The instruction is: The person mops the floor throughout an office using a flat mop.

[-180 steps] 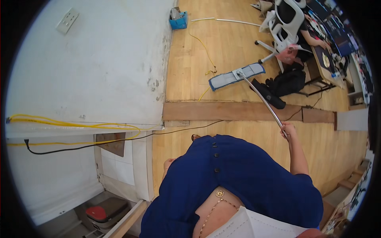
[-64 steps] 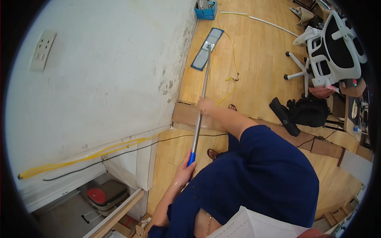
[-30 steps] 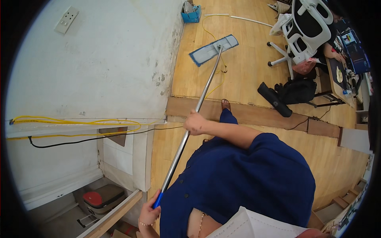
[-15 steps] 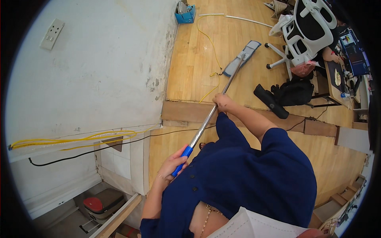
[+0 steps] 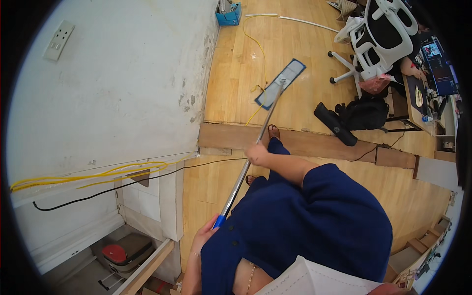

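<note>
A flat mop (image 5: 273,93) with a grey-blue rectangular head lies against the wooden floor, its metal pole slanting back toward my body. My right hand (image 5: 256,154) is wrapped round the middle of the pole, just in front of the floor step. Lower down, my left hand (image 5: 206,232) grips the blue handle at the pole's near end; my clothing partly hides its fingers and the handle's tip. The mop head's left corner meets a thin yellow cable (image 5: 264,61) that runs along the floor.
A wooden step (image 5: 305,139) crosses the floor ahead of my body. To the right are a black bag (image 5: 365,114), a white office chair (image 5: 383,42) and a person's arm (image 5: 412,68) at a desk. A blue box (image 5: 229,15) stands by the wall. Yellow cables (image 5: 88,175) lie along the left ledge.
The mop head has come back toward me and slightly left. Both hands have drawn the pole nearer, the right one moving down and left. A sandaled foot now shows on the step.
</note>
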Action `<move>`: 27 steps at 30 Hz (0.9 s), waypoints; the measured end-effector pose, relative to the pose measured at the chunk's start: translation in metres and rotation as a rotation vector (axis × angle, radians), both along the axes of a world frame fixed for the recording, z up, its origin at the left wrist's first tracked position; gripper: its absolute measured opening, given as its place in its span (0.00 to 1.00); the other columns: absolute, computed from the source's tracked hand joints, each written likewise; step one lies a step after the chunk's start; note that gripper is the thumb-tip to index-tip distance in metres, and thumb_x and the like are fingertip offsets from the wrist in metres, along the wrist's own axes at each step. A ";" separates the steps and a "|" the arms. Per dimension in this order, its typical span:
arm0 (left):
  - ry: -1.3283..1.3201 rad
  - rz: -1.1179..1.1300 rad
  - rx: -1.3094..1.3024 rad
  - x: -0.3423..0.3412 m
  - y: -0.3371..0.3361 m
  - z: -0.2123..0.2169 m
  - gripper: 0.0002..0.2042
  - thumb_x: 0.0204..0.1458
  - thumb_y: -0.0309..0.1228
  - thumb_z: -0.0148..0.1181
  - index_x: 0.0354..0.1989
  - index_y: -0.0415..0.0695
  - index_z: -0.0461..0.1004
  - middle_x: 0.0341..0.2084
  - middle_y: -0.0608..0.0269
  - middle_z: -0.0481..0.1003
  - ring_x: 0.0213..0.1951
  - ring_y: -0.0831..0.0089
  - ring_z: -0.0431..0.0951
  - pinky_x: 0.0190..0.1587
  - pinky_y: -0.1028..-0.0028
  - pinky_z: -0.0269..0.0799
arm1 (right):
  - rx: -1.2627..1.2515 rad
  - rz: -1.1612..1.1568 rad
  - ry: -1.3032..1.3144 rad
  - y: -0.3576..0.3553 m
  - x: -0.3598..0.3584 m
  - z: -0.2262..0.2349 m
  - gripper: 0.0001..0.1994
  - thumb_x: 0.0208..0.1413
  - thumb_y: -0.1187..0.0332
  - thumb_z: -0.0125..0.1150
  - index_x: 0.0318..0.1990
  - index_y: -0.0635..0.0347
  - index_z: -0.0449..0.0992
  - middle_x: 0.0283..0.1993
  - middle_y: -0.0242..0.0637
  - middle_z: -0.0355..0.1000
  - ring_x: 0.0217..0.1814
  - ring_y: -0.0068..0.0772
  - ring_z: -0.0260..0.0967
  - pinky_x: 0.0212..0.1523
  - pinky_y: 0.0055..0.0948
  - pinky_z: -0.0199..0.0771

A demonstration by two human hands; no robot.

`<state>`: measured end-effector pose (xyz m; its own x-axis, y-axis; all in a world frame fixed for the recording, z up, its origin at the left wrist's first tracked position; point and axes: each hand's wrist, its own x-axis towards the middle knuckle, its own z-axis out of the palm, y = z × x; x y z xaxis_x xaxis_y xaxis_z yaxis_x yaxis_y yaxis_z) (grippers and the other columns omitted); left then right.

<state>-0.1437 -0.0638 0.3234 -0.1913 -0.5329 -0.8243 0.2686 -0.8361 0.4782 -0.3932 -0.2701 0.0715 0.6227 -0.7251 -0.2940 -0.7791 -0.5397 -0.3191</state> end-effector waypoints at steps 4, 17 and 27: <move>-0.211 0.012 -0.035 0.009 0.030 0.065 0.23 0.53 0.19 0.47 0.59 0.40 0.56 0.46 0.58 0.70 0.44 0.75 0.72 0.47 0.79 0.66 | 0.026 0.082 -0.075 0.032 0.060 0.017 0.05 0.38 0.65 0.52 0.23 0.51 0.74 0.28 0.37 0.69 0.40 0.40 0.65 0.37 0.48 0.60; -0.639 -0.402 0.191 0.043 0.015 0.160 0.29 0.45 0.19 0.56 0.59 0.48 0.59 0.22 0.70 0.70 0.17 0.81 0.68 0.17 0.81 0.63 | 0.031 0.212 -0.333 0.038 0.151 0.069 0.05 0.35 0.65 0.55 0.21 0.52 0.73 0.27 0.35 0.69 0.36 0.39 0.67 0.34 0.44 0.61; -0.415 -0.364 -0.281 -0.020 -0.113 -0.016 0.29 0.48 0.24 0.56 0.61 0.49 0.55 0.20 0.70 0.68 0.20 0.83 0.68 0.22 0.84 0.63 | -0.107 -0.219 -0.117 -0.109 0.023 0.030 0.20 0.39 0.69 0.53 0.45 0.58 0.68 0.52 0.48 0.62 0.60 0.45 0.54 0.48 0.47 0.62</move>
